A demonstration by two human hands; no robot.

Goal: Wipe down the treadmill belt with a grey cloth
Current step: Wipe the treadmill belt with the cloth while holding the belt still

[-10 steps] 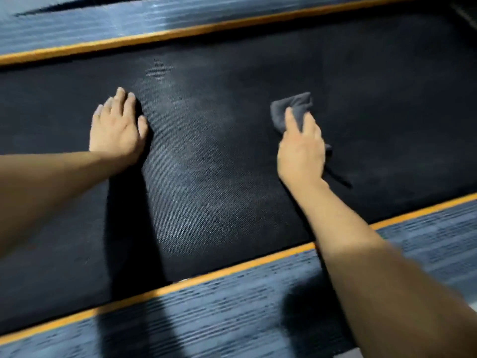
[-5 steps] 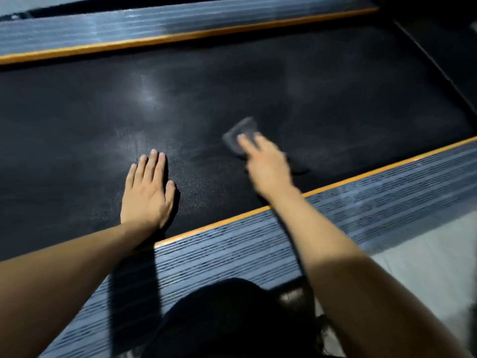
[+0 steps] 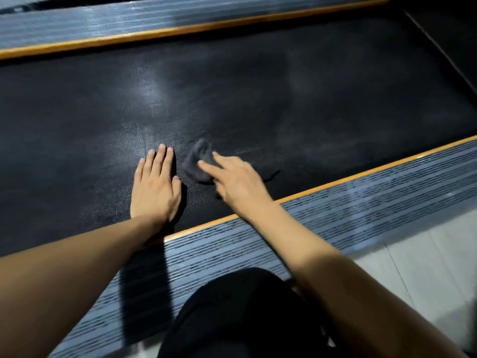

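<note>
Fingers (image 3: 206, 165) pressing crumpled grey cloth (image 3: 197, 161), textured black belt (image 3: 284, 99)

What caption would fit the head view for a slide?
Right hand presses a grey cloth on the treadmill belt; left hand lies flat beside it.

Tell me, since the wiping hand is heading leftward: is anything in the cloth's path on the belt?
Yes. The left hand lies flat on the belt just left of the grey cloth under the right hand.

Prob. a gym or home workout spot; treadmill belt (image 3: 258, 104) w/ ribbed side rails (image 3: 335, 215); pale tiled floor (image 3: 418, 267).
</note>
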